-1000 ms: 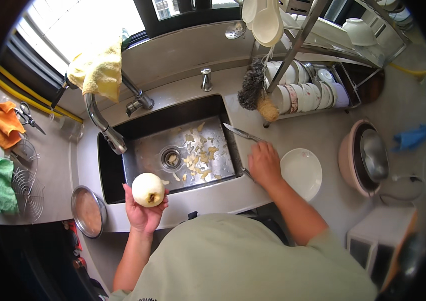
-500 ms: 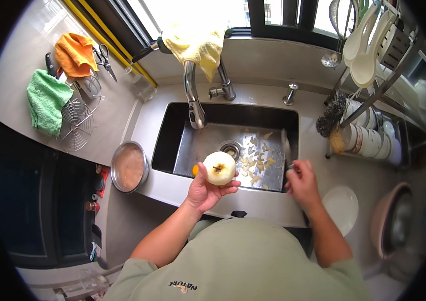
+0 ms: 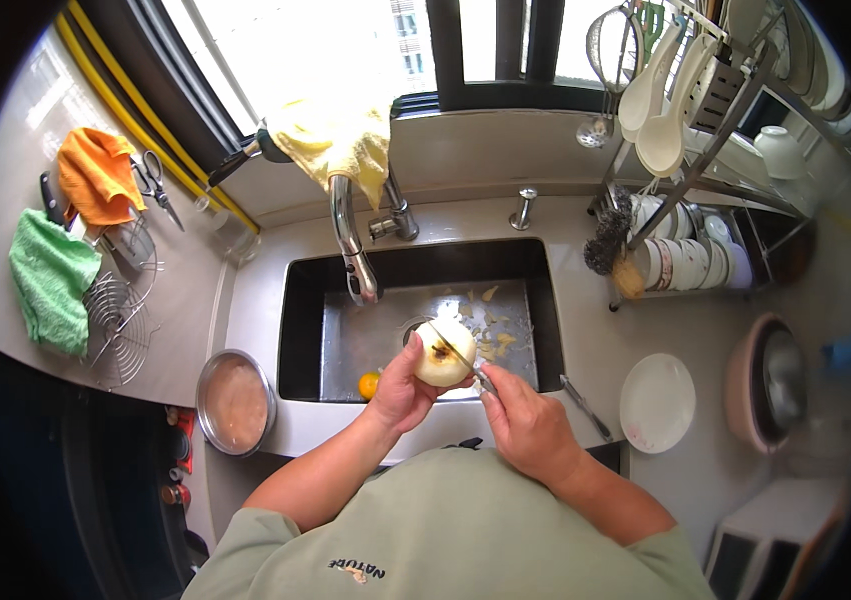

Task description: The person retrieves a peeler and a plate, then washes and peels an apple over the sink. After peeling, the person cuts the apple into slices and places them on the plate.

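Note:
A peeled pear (image 3: 433, 366), pale and round with a brown pit, rests in my left hand (image 3: 405, 392), whose fingers cup it from the left and below. My right hand (image 3: 525, 418) is closed round the handle of a knife (image 3: 459, 356). The narrow blade lies slantwise across the pear's upper face beside the pit; how deep it goes, I cannot tell. Both hands are over the near edge of the sink (image 3: 345, 330). Scattered yellowish peelings (image 3: 493, 343) lie on the sink floor, and a small orange fruit (image 3: 370, 385) sits in its near left part.
A metal bowl of pinkish liquid (image 3: 235, 402) stands left of the sink. The faucet (image 3: 347, 240), draped with a yellow cloth (image 3: 335, 135), reaches over it. Right are a slim tool (image 3: 585, 408), a white plate (image 3: 657, 403), a pink basin (image 3: 753, 385) and a dish rack (image 3: 690, 262).
My right hand has brought the knife leftward from the sink's right side onto the pear. The left hand still holds the pear. The view has shifted, uncovering the slim tool on the counter.

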{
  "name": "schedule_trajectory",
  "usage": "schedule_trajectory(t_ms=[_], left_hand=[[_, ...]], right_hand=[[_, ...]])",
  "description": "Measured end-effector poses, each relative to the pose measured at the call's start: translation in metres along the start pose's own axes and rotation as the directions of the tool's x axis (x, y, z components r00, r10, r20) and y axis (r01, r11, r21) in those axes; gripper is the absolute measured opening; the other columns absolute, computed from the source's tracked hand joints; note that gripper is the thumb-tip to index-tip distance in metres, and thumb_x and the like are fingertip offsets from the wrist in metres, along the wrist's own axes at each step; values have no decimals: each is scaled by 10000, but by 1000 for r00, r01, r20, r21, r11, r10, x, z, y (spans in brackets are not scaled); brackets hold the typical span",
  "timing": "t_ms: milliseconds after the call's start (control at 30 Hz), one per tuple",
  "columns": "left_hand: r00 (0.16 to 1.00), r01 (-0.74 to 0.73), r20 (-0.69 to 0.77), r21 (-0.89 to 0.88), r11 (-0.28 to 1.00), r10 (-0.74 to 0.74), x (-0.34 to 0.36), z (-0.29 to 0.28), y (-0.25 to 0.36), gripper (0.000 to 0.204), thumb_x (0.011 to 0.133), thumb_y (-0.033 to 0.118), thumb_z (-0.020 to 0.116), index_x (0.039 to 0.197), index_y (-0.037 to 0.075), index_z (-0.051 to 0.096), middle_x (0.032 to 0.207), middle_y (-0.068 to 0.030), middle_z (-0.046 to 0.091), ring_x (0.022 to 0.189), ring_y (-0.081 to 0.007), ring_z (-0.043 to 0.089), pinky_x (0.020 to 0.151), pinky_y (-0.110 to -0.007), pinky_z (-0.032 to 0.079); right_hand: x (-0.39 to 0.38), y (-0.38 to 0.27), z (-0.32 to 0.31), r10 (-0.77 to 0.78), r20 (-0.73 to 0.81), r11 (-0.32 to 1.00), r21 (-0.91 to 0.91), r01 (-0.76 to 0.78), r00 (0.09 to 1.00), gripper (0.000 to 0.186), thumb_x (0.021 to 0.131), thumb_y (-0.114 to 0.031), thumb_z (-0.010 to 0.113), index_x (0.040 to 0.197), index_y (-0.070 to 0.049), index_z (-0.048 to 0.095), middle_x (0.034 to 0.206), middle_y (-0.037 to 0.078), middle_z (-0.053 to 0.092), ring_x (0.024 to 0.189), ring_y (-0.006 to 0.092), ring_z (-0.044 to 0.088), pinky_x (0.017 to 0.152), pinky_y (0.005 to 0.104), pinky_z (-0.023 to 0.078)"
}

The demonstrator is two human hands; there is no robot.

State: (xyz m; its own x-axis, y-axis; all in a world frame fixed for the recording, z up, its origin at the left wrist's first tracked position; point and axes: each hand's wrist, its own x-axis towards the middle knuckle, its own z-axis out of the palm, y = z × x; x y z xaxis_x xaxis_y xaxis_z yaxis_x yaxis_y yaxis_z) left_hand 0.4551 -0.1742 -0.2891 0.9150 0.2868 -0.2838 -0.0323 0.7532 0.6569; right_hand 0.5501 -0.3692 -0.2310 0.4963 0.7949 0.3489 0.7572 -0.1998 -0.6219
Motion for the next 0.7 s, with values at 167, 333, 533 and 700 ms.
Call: schedule_trajectory(t_ms=[167, 333, 533, 700], left_hand=[[999, 20, 49, -2, 1000, -20, 2, -9, 8, 656, 1047, 538, 585, 1484, 66, 455, 1394, -136, 609, 1272, -314, 637, 1076, -509, 541], [998, 0, 65, 96, 995, -6, 4, -15, 12, 723, 984, 576, 667, 1452, 57, 484, 1350, -135, 637, 1259, -315, 643, 1096, -501, 527], [996, 5, 84, 152, 988, -18, 15, -12, 23, 800, 897, 557, 791, 1438, 55, 481, 1317, -144, 638, 1235, -310, 651, 1090, -485, 531], [981, -89, 181, 141, 986, 62, 23, -12, 34, 744, 853, 275, 884, 1433, 54, 474, 1277, -92, 639, 1178, -216, 651, 1033, -402, 548]], right_hand=[[-4, -15, 13, 56, 12, 993, -102, -54, 998, 448, 970, -112, 678, 1387, -10, 553, 970, 146, 709, 751, 331, 719, 618, 427, 583], [-4, -14, 29, 60, 45, 985, -166, -52, 997, 458, 969, -107, 675, 1398, -9, 548, 889, 149, 697, 677, 320, 711, 575, 424, 573], [5, -19, 37, 53, -12, 979, -198, -55, 999, 455, 965, -100, 678, 1390, 3, 550, 811, 139, 661, 649, 322, 700, 559, 417, 568], [8, -18, 37, 55, -94, 975, -211, -74, 994, 435, 934, -42, 699, 1343, 12, 563, 862, 164, 689, 701, 372, 688, 593, 443, 568]])
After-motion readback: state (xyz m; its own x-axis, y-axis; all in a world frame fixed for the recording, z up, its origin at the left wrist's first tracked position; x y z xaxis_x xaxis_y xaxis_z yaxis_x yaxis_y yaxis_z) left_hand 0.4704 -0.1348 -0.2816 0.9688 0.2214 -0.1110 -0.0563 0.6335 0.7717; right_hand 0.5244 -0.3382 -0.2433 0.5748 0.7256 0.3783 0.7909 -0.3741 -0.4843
